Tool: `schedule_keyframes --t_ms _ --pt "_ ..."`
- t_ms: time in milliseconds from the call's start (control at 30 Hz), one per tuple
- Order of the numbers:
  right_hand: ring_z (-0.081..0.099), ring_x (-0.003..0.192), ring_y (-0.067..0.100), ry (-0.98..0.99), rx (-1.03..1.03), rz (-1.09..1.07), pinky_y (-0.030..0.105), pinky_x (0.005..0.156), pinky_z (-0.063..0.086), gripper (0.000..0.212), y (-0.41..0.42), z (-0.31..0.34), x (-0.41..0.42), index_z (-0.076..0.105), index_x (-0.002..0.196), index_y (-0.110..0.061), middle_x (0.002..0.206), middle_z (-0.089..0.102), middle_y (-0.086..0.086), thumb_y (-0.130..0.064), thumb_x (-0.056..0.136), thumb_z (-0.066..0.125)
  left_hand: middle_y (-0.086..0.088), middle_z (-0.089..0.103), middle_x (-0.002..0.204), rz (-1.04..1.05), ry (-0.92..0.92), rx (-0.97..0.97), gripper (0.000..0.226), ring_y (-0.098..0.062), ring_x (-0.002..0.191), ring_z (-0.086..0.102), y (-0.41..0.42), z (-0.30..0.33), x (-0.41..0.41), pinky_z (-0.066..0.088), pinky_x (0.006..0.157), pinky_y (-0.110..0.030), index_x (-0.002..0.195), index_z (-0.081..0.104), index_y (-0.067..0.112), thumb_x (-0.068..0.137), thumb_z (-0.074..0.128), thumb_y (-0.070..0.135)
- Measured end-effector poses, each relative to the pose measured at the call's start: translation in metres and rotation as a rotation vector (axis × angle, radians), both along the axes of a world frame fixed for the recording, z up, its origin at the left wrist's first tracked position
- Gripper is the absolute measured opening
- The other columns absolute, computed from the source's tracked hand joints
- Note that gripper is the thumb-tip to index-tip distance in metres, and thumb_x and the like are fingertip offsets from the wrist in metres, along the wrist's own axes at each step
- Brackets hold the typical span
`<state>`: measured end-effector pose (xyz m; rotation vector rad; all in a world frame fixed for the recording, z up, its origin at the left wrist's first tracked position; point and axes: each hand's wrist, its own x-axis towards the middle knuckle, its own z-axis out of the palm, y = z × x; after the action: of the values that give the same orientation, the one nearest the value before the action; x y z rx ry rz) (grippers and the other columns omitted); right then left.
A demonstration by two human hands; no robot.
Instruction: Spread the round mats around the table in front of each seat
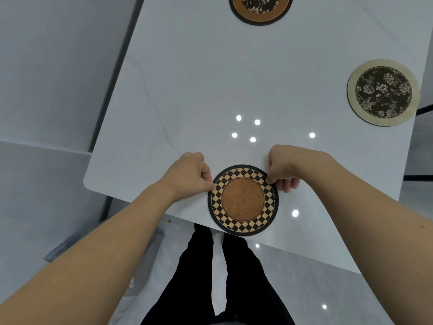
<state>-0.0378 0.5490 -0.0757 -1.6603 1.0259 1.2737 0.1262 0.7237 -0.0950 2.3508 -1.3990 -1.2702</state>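
A checked mat point(243, 200) lies flat at the near edge of the white table point(187, 90), its near rim just overhanging that edge. The left hand point(189, 175) grips the mat's upper-left rim, fingers curled and pinching it against the thumb. The right hand point(282, 170) holds the upper-right rim likewise, fingers point(289, 185) curled under and nipping the edge. A pale-rimmed floral mat point(383, 92) lies flat by the table's right edge, well apart from the hands. A brown-rimmed floral mat point(260, 9) lies at the far end, cut off by the top of the view. The surface between the three mats carries only bright light reflections. Below the table edge the person's dark trousers point(234, 277) show against a pale glossy floor point(46, 207).
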Motion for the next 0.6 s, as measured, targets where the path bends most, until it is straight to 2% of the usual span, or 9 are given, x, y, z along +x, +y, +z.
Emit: schedule_keyframes --t_ms 333,433,500,600 --pt "0.041 0.052 0.02 0.021 0.025 -0.047 0.027 0.054 0.038 0.019 0.002 0.002 0.0 0.052 0.071 -0.009 0.06 0.048 0.007 -0.011 0.089 0.055 0.011 0.046 0.077 -0.011 -0.016 -0.021 0.017 -0.009 0.087 0.043 0.002 -0.003 0.0 0.034 0.064 -0.021 0.068 0.07 0.019 0.074 0.075 0.034" --pt "0.053 0.055 0.024 -0.045 -0.127 0.035 0.031 0.06 0.047 0.018 0.008 0.007 0.004 0.059 0.067 -0.004 0.065 0.06 0.011 -0.009 0.085 0.057 0.01 0.051 0.078 0.007 -0.018 -0.061 0.019 -0.009 0.084 0.047 0.004 0.0 0.001 0.036 0.064 -0.02 0.07 0.066 0.021 0.08 0.067 0.037" --pt "0.056 0.061 0.024 -0.11 -0.311 0.144 0.03 0.061 0.047 0.019 0.013 0.013 0.008 0.054 0.065 -0.005 0.069 0.06 0.009 -0.008 0.084 0.053 0.008 0.055 0.08 0.049 -0.056 -0.096 0.019 -0.012 0.082 0.053 0.007 0.006 0.002 0.04 0.067 -0.023 0.075 0.065 0.021 0.085 0.059 0.035" --pt "0.048 0.061 0.019 -0.281 -0.52 0.17 0.027 0.054 0.039 0.017 0.02 0.028 0.024 0.046 0.068 -0.008 0.073 0.053 0.006 -0.006 0.085 0.046 0.0 0.061 0.099 0.154 -0.141 -0.132 0.023 -0.018 0.094 0.057 0.019 0.017 0.01 0.048 0.08 -0.03 0.101 0.064 0.017 0.094 0.048 0.031"
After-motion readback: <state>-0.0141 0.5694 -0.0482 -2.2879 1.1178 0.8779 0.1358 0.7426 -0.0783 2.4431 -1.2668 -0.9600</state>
